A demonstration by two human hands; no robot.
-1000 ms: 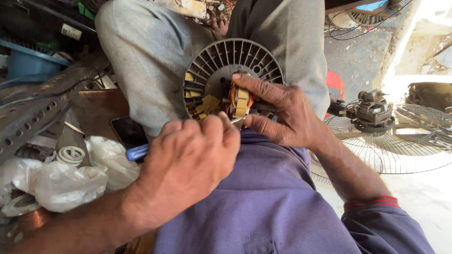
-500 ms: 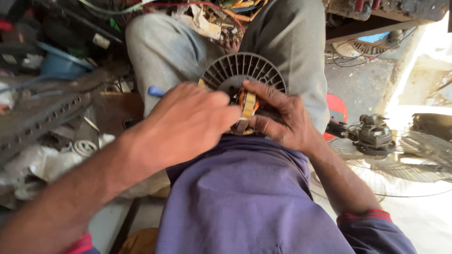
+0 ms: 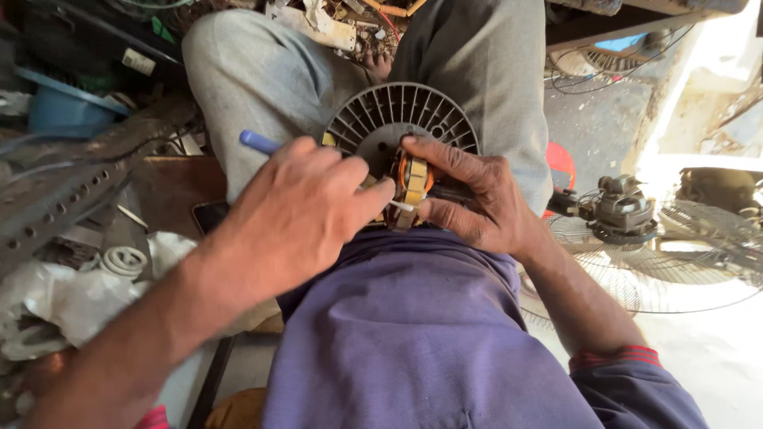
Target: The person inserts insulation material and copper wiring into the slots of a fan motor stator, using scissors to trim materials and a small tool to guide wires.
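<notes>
At the centre of the frame, your right hand (image 3: 477,199) clasps the round grey slotted fan motor housing (image 3: 397,119) that rests on your lap, fingers curled over its orange copper-wound stator (image 3: 413,179). Your left hand (image 3: 306,210) is closed around a blue-handled screwdriver (image 3: 258,143), its thin metal tip meeting the stator. A wire fan guard (image 3: 675,262) lies at the right edge.

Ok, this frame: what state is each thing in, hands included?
Left hand: closed on blue-handled screwdriver, tip at the windings.
Right hand: gripping motor stator.
Vented motor housing: propped in the lap.
Fan guard: detached, lying flat.
Second motor: resting on the guard.
</notes>
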